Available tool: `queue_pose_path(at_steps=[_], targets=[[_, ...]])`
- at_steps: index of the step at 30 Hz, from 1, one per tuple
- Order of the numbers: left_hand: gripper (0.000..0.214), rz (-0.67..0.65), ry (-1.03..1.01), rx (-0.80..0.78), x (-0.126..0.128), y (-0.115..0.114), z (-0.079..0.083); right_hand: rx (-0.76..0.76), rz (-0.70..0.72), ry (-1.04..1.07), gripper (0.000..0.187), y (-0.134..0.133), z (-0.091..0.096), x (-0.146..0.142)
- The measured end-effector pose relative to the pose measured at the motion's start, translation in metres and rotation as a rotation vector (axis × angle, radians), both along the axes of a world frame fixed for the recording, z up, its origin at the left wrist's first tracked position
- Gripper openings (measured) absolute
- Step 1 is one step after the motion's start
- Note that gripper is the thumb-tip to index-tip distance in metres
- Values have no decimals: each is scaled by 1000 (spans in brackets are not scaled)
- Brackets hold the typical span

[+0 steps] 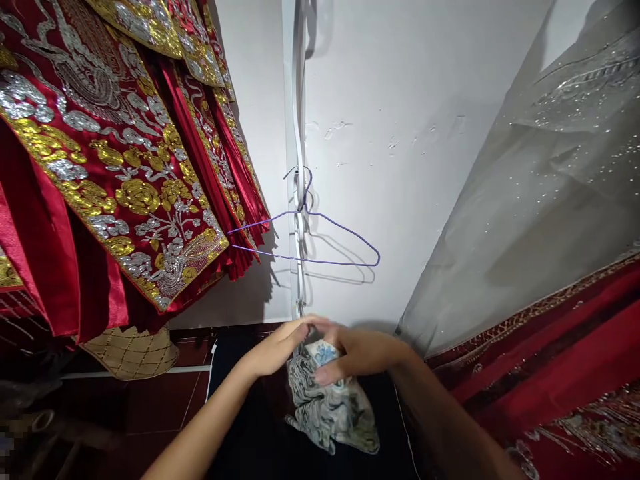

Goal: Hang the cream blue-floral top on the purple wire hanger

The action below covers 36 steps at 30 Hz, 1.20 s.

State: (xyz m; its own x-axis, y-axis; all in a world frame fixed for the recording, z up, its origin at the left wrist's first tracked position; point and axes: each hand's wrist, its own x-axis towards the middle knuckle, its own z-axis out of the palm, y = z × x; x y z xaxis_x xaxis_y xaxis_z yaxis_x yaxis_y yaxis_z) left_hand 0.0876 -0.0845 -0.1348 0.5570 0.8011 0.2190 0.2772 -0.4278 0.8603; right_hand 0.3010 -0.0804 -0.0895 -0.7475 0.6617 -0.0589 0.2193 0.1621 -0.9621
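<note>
Low in the middle of the view hangs a gathered, crumpled patterned cloth, grey-green with a white patch and blue flower at its top. My right hand is closed on its upper right side, the thumb lying across the front. At the upper left of the cloth is my left hand, its fingers curled over the top edge; what lies under the fingertips is partly hidden. Above both hands, a bare purple wire hanger hangs by its hook from a white hanging strip.
Red garments with gold and silver embroidery hang on the left. Sheer glittery grey fabric covers the right side, above red fabric with ornate trim. Behind is a white wall; dark red floor tiles show below.
</note>
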Motion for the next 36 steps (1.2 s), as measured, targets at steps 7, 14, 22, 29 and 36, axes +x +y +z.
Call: queue_pose_path(at_steps=[7, 14, 22, 29, 36], targets=[[36, 21, 357, 25, -48, -3, -16, 612, -543, -94, 10, 57, 42, 26], [39, 234, 402, 95, -75, -1, 22, 645, -647, 69, 28, 122, -12, -18], [19, 473, 523, 387, -102, 30, 49, 728, -775, -169, 25, 99, 10, 47], [26, 391, 133, 635, -55, 66, 104, 605, -520, -89, 26, 70, 25, 48], [33, 462, 296, 788, -53, 103, 101, 777, -833, 57, 68, 48, 29, 59]])
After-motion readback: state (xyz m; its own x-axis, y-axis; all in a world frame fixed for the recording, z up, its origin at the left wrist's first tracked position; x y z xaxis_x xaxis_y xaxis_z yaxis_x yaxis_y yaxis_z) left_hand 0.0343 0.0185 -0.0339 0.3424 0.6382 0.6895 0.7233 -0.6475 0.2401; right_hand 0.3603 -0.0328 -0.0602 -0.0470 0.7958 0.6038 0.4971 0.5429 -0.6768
